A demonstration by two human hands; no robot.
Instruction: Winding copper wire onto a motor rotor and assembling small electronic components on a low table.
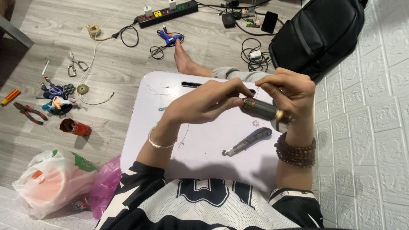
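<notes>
Motor armature [260, 108], cylindrical with copper windings, gripped by left hand [204, 104] and right hand [289, 91].

Grey plank floor [51, 38], white brick-pattern wall [375, 127]

Both hands holding a small motor core above a white desk.
The right hand [289, 91] grips the dark motor core [260, 109] at its brass end; the left hand [204, 104] pinches its copper-wound end. A utility knife [249, 141] lies on the desk [200, 149] below.
</notes>
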